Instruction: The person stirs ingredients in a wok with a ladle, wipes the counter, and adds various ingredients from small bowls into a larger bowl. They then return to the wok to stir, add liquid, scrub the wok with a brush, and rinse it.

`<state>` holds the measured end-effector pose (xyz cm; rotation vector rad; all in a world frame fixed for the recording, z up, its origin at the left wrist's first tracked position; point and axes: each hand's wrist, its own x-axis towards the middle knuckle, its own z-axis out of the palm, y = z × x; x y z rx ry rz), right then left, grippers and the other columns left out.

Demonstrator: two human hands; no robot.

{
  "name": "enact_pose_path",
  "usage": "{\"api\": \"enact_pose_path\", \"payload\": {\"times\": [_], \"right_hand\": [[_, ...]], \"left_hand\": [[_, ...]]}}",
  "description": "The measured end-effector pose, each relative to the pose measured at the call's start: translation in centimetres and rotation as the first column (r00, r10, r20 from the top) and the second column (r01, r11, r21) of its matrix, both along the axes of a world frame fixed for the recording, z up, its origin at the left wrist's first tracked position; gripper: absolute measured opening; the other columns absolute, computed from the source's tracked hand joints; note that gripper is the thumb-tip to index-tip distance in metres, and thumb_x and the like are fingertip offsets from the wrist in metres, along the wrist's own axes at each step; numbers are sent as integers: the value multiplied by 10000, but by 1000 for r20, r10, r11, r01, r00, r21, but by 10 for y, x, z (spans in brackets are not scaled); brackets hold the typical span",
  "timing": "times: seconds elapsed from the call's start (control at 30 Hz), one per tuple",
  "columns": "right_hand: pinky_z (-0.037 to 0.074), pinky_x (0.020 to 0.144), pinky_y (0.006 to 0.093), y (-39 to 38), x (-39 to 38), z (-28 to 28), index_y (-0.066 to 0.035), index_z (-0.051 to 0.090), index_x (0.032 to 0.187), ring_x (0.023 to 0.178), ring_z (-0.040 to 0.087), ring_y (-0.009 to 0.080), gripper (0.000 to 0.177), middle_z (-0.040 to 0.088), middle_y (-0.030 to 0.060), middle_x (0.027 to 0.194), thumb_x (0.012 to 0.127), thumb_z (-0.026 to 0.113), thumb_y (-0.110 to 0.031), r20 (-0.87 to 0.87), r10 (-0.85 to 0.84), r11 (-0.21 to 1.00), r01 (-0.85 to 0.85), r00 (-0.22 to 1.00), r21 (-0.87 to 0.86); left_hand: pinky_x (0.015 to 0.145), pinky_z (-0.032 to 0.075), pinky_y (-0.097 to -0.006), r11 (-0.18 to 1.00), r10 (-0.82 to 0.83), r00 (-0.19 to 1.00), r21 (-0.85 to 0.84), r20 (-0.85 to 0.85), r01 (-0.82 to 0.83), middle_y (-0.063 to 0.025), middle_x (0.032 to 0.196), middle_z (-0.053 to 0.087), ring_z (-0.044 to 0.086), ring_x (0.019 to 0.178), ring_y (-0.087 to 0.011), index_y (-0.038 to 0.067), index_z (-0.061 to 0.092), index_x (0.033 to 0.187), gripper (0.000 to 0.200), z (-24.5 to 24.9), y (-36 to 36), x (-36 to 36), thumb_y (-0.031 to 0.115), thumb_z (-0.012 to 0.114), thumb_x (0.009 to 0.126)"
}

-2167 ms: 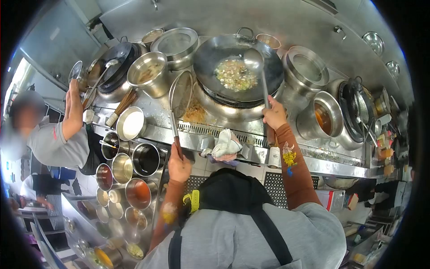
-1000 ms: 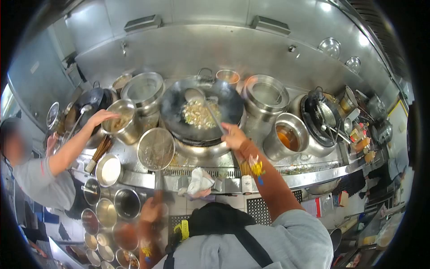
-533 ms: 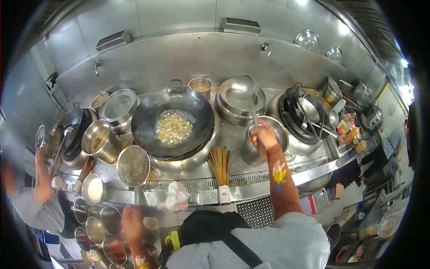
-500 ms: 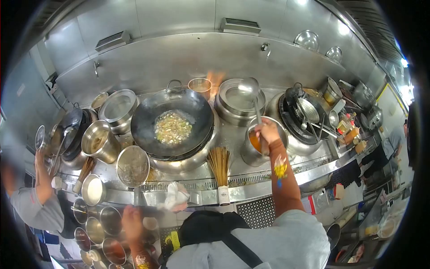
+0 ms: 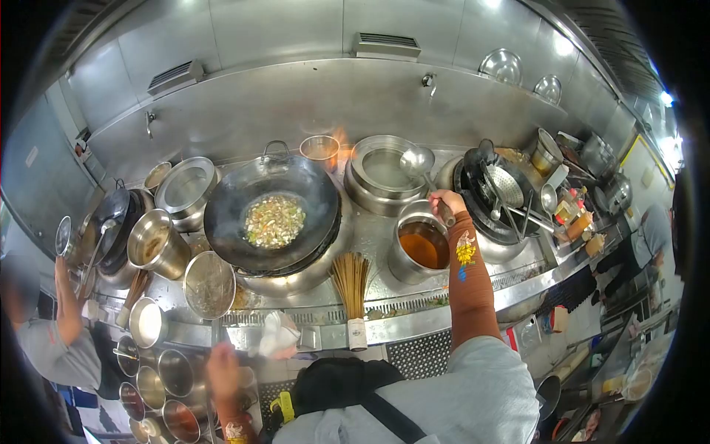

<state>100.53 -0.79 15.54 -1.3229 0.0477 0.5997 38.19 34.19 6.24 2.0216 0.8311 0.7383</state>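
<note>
My right hand (image 5: 450,201) is closed around the handle of a metal ladle (image 5: 418,160). The ladle's bowl is by the right rim of a pot of clear liquid (image 5: 384,169). Just below my right hand stands a steel pot (image 5: 403,260) holding orange-brown liquid (image 5: 423,246). My left hand (image 5: 223,372) is low at the left, beside several seasoning containers (image 5: 177,372); motion blurs its fingers. Chopped pale and green food (image 5: 274,220) sits bubbling in the big wok (image 5: 318,192), with neither hand touching it.
A round strainer (image 5: 209,285), a crumpled white cloth (image 5: 279,334) and a bamboo brush (image 5: 350,285) lie along the stove's front. Flame rises behind a small pot (image 5: 320,148). Another wok with a perforated ladle (image 5: 504,185) stands right. Another person (image 5: 63,348) works at the left.
My right hand has moved up and slightly right, off the orange liquid. The ladle's bowl has come lower. My left hand stays low at the left, blurred. The whole view has shifted slightly.
</note>
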Motion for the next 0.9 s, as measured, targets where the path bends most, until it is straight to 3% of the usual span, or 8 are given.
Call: {"api": "enact_pose_path", "payload": {"times": [0.17, 0.23, 0.3, 0.37, 0.47, 0.67, 0.83, 0.9], "right_hand": [[472, 421, 211, -15, 8, -1, 30, 528, 887, 519, 552, 103, 118, 585, 91, 753, 898, 550, -86, -207, 147, 937, -69, 967, 343], [475, 422, 198, -14, 2, 8, 42, 508, 895, 517, 550, 107, 118, 584, 117, 786, 894, 552, -67, -178, 87, 921, -12, 980, 388], [470, 434, 198, -14, -1, 13, 44, 501, 903, 526, 544, 110, 108, 585, 121, 804, 885, 557, -46, -176, 77, 901, 7, 981, 433], [459, 457, 214, -15, 6, 19, 37, 507, 914, 544, 534, 110, 94, 589, 105, 808, 869, 564, -22, -200, 122, 878, -12, 972, 478], [465, 451, 194, -16, 17, 34, 47, 484, 940, 541, 537, 113, 118, 576, 121, 805, 875, 555, -22, -182, 110, 887, -14, 977, 462], [484, 458, 198, -22, 17, 80, 35, 479, 954, 551, 547, 109, 116, 587, 124, 835, 887, 552, -27, -150, 94, 894, -17, 984, 448], [456, 445, 172, -17, 7, 89, 55, 510, 910, 532, 508, 69, 123, 562, 68, 788, 890, 564, -53, 59, 67, 928, -84, 996, 363], [443, 433, 175, -8, -5, 100, 68, 505, 920, 518, 496, 61, 144, 540, 43, 735, 895, 568, -59, 3, 78, 916, -72, 997, 394]], "left_hand": [[762, 506, -300, 998, -46, 997, 50, -56, 49, -124, 951, 668, 634, 848, -180, -23, 618, 1081, 211, 23, -1, 53, 86, 581, 904], [807, 510, -379, 979, -90, 993, 175, -82, 103, -173, 985, 667, 651, 898, -293, -3, 625, 1108, 255, 59, -4, 93, 92, 612, 871], [847, 481, -420, 856, -176, 984, 497, 16, 145, -166, 1007, 657, 631, 919, -337, 20, 641, 1073, 240, 67, 7, 135, 94, 608, 847], [871, 446, -433, 710, -192, 981, 692, 11, 131, -152, 996, 645, 610, 915, -354, 49, 654, 1025, 218, 62, 17, 171, 142, 628, 829], [849, 434, -418, 602, -228, 946, 731, -230, 322, -131, 915, 645, 613, 870, -332, 71, 666, 945, 169, 60, 29, 193, 200, 640, 838], [759, 439, -448, 609, -285, 864, 617, -416, 498, -132, 704, 621, 621, 727, -325, 71, 633, 717, 254, 39, 64, 208, 279, 635, 864], [675, 440, -461, 523, -307, 914, 756, -264, 394, -137, 687, 615, 611, 688, -337, 87, 617, 687, 285, 50, 25, 221, 295, 612, 882], [691, 445, -464, 613, -226, 934, 704, -278, 358, -137, 704, 629, 620, 696, -336, 83, 635, 713, 281, 26, 30, 224, 309, 611, 879]]}}
